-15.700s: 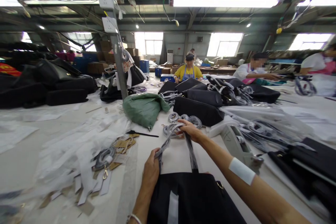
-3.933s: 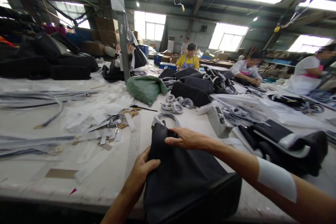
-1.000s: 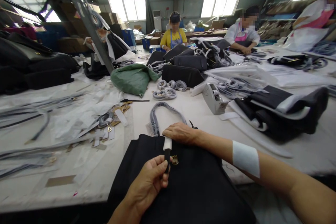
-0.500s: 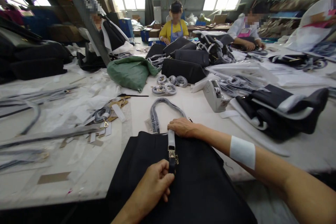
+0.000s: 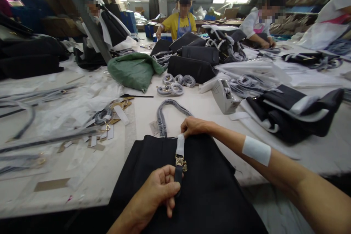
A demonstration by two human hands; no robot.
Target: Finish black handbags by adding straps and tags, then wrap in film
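A black handbag [image 5: 211, 186] lies in front of me at the table's edge. Down its middle runs a closure strap [image 5: 178, 177] with a gold buckle [image 5: 179, 161]; a white wrap [image 5: 180, 144] covers its upper part. My left hand [image 5: 161, 190] pinches the strap's dark lower end between thumb and fingers. At the bag's top edge, my right hand [image 5: 193, 126] has its fingers closed on the upper end of the wrapped strap; the fingertips are partly hidden. Beyond the bag's top, a plastic-wrapped handle [image 5: 161, 117] arches onto the table.
Coiled wrapped straps [image 5: 175, 88], a grey tape dispenser [image 5: 223, 97] and a green bag [image 5: 134, 69] lie farther back. More black bags [image 5: 192, 68] are piled behind them. Plastic film and straps [image 5: 90, 117] cover the left. Several people work across the table.
My right hand's fingers have shifted slightly right along the bag's top. My left hand has moved slightly down, and more of the strap's lower end shows. The view has tilted a little downward.
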